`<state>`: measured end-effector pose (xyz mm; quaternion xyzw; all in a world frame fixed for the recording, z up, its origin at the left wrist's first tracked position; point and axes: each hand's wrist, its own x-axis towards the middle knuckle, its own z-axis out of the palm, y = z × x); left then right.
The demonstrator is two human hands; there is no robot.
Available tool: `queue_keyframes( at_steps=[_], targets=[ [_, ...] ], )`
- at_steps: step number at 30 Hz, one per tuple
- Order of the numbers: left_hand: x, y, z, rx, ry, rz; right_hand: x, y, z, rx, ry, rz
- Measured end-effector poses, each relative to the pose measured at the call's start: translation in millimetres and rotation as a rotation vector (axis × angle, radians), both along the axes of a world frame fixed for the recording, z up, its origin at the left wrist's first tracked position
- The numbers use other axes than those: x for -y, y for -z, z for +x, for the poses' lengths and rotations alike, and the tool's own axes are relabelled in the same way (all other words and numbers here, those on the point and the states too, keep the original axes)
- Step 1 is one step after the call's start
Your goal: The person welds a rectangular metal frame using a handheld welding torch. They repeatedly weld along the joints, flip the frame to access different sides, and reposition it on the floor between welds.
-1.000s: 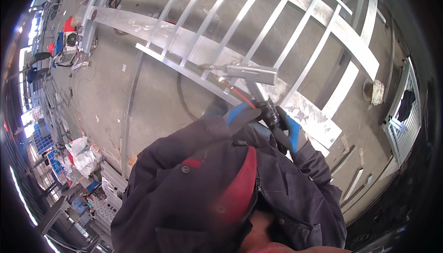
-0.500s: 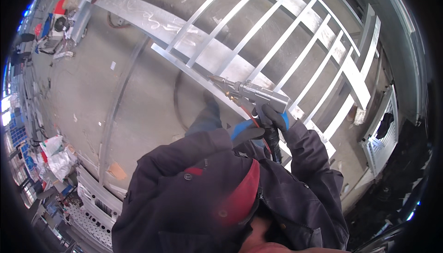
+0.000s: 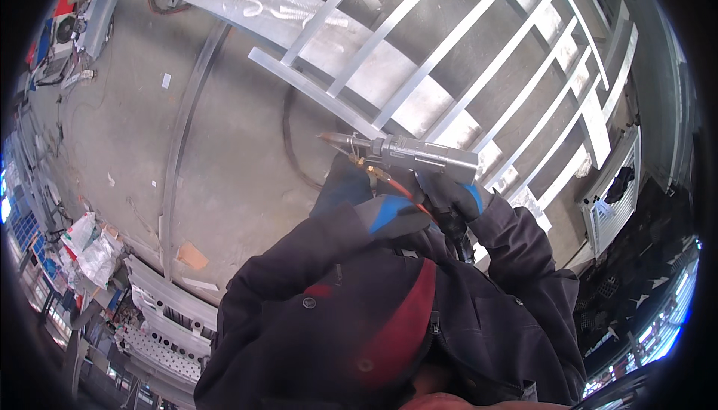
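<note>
A grey handheld welding gun (image 3: 426, 156) with a pointed copper-coloured nozzle (image 3: 329, 137) lies nearly level across my front, its tip toward the left. My right hand (image 3: 449, 195), in a dark glove with blue, is closed around its grip just below the body. An orange hose (image 3: 407, 192) runs from a brass fitting back over my left hand (image 3: 404, 219), also gloved. Those left fingers are pressed together beside the black cable (image 3: 458, 238); what they hold is hidden. Beyond the gun lies a metal frame of parallel bars (image 3: 419, 88), its near rail (image 3: 307, 85) behind the nozzle.
A wide metal beam (image 3: 254, 2) supports the frame. A long strip (image 3: 183, 133) and a dark cable (image 3: 288, 133) lie on the floor at left. Crumpled bags (image 3: 97, 253) and perforated metal parts (image 3: 161, 343) sit lower left. A white slatted panel (image 3: 617, 201) stands at right.
The welding gun has turned more level, and its nozzle has come away from the near rail toward the left. Both hands have shifted slightly with it. My view has shifted too.
</note>
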<state>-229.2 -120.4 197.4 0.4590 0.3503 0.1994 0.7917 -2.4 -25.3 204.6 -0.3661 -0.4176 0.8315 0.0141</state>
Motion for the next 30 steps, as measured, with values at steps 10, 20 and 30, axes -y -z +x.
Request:
queue_keyframes(
  at_steps=[10,20,30],
  targets=[
    [6.0,23.9,-4.7,0.182,-0.125,-0.219,-22.6,18.3,-3.3,0.125,-0.019,-0.128],
    [59.2,135.7,-51.0,-0.108,-0.333,-0.347,-33.3,46.1,24.7,-0.081,0.374,-0.07],
    [27.7,249.2,-2.3,-0.266,-1.096,-0.325,-114.6,-76.8,3.0,0.242,0.173,0.141]
  ],
)
